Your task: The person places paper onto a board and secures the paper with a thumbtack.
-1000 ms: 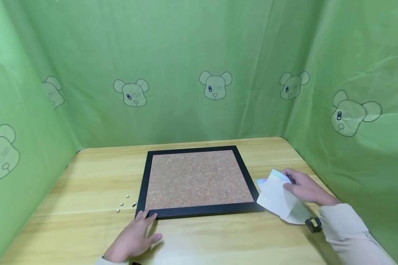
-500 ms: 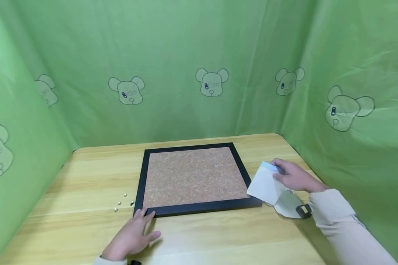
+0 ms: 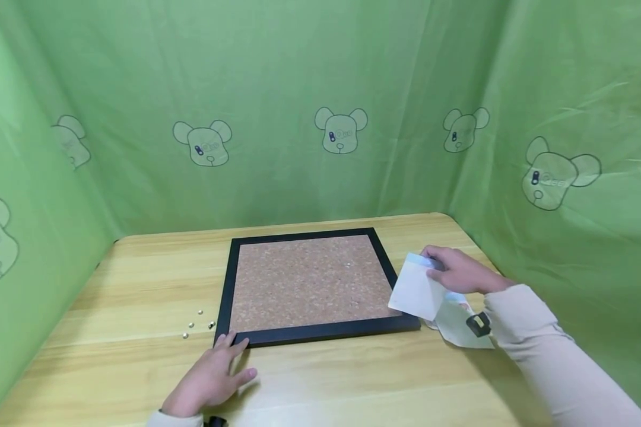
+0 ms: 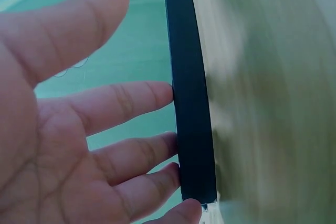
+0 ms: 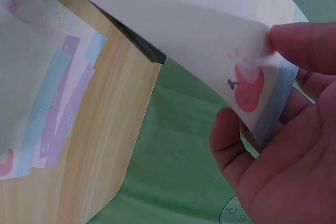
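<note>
A corkboard (image 3: pixel 304 284) with a black frame lies on the wooden table. My left hand (image 3: pixel 208 376) touches the near left corner of that frame with straight, spread fingers; in the left wrist view its fingertips (image 4: pixel 163 92) meet the frame's edge. Over by the right side, my right hand (image 3: pixel 456 270) pinches a sheet of notepaper (image 3: pixel 412 292) between thumb and fingers. The sheet hangs tilted and overlaps the board's near right part. Up close it carries a pink rabbit print (image 5: pixel 248 90) and a blue edge strip. More printed sheets (image 5: pixel 44 98) lie below on the table.
Several small shiny studs (image 3: pixel 191 325), like thumbtacks, lie left of the board. Green curtain (image 3: pixel 278 190) with bear-head drawings surrounds the table (image 3: pixel 320 385) at the back and both sides.
My right hand has moved left and slightly away from me, bringing the sheet over the board's right edge. Other sheets show more beneath it. My left hand stays at the corner.
</note>
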Demonstrator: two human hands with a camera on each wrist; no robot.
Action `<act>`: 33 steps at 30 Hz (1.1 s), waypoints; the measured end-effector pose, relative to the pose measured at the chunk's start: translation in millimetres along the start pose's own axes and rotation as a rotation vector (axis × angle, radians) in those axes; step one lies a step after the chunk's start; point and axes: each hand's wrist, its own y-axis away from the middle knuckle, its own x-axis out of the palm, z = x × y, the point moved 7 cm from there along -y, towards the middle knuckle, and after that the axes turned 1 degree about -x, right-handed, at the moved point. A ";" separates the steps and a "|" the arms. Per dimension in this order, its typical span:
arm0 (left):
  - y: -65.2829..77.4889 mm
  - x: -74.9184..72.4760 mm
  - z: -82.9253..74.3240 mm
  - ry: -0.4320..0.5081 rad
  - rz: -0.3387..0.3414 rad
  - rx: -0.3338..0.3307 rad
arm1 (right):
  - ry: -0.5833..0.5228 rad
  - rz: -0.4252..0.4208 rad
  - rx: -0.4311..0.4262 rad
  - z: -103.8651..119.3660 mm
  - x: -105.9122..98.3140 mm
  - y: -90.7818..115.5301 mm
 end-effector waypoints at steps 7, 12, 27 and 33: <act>0.3 -0.2 2.6 0.002 0.013 -0.020 | -0.007 -0.008 -0.020 7.7 -4.4 -2.9; 1.0 -0.2 2.9 -0.007 0.009 -0.012 | -0.042 0.030 -0.018 12.6 -0.4 -5.8; -1.9 0.6 -0.5 -0.009 -0.008 0.002 | -0.026 0.071 -0.002 4.9 10.4 -28.1; -2.7 0.4 -2.0 -0.013 -0.012 -0.006 | -0.020 0.085 -0.028 6.5 15.6 -36.8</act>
